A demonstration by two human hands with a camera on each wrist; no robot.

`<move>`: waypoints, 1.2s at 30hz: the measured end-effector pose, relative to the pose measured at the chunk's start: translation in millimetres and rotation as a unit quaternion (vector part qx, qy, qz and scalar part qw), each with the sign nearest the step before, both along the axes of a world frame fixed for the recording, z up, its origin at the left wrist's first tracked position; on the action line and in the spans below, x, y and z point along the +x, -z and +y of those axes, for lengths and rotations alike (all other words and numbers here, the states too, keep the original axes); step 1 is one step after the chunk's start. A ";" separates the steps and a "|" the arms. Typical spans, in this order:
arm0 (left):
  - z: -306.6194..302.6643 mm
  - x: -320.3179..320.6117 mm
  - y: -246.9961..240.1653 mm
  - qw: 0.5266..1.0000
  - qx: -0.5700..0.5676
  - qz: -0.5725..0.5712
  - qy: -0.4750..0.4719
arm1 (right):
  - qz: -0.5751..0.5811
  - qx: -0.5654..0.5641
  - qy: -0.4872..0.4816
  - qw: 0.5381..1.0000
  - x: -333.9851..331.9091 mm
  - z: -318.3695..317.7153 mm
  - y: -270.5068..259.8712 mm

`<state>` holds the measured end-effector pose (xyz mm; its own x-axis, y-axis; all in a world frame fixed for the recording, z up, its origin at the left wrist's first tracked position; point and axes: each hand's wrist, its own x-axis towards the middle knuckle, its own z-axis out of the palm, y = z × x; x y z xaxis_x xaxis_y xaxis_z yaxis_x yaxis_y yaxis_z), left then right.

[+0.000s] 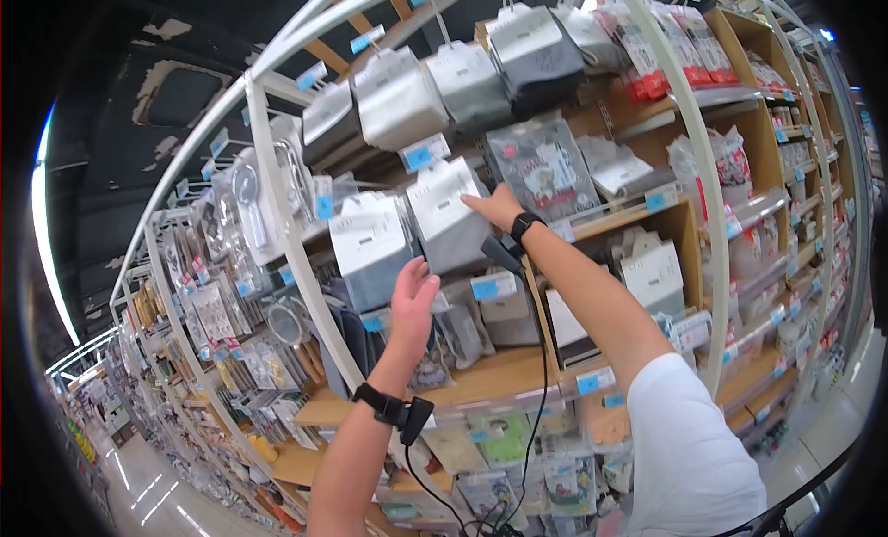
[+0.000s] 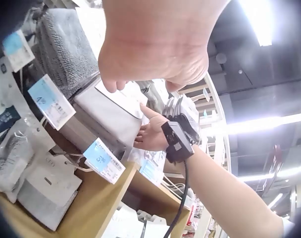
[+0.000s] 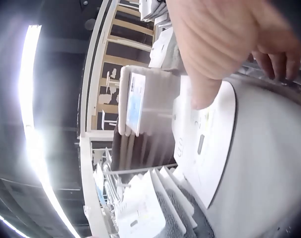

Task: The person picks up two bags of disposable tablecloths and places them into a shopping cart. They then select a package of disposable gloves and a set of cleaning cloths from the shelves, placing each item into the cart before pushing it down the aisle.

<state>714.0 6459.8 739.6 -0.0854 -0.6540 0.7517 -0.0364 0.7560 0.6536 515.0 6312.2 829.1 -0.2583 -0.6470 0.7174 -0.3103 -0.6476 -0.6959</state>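
Note:
My right hand (image 1: 501,209) is at a hanging grey cloth pack with a white card header (image 1: 450,209). The thumb rests on the card's front, while the other fingers lie loosely bent beside the pack's right edge. In the right wrist view the thumb touches the white card (image 3: 210,134) near its slot. My left hand (image 1: 412,301) is raised, fingers loosely bent, holding nothing. It is just below and right of a blue-grey cloth pack with a white card (image 1: 370,241). In the left wrist view, the left hand (image 2: 155,49) hangs close over the packs and its fingertips are partly hidden.
More carded cloth packs (image 1: 398,98) hang in a row above. A clear printed bag (image 1: 546,172) hangs to the right. A white rack post (image 1: 301,250) stands left, another post (image 1: 694,167) right. Price tags (image 1: 495,285) stick out from hooks. A wooden shelf (image 1: 504,370) runs below.

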 end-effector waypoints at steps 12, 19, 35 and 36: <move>-135.2 -25.0 -51.9 0.943 -0.036 -0.094 -0.316 | 0.141 0.058 -0.187 0.971 -10.8 -27.9 -20.4; -156.8 -28.5 -64.6 0.968 0.006 0.038 -0.248 | 0.229 0.107 -0.208 0.945 -22.5 -21.3 -40.6; -205.0 -10.1 -68.7 0.984 0.121 0.114 -0.059 | 0.176 0.134 -0.332 0.917 -18.7 -72.1 -28.3; -197.3 -13.8 -68.1 0.986 0.114 0.118 -0.041 | 0.180 0.138 -0.342 0.912 -22.3 -55.3 -29.1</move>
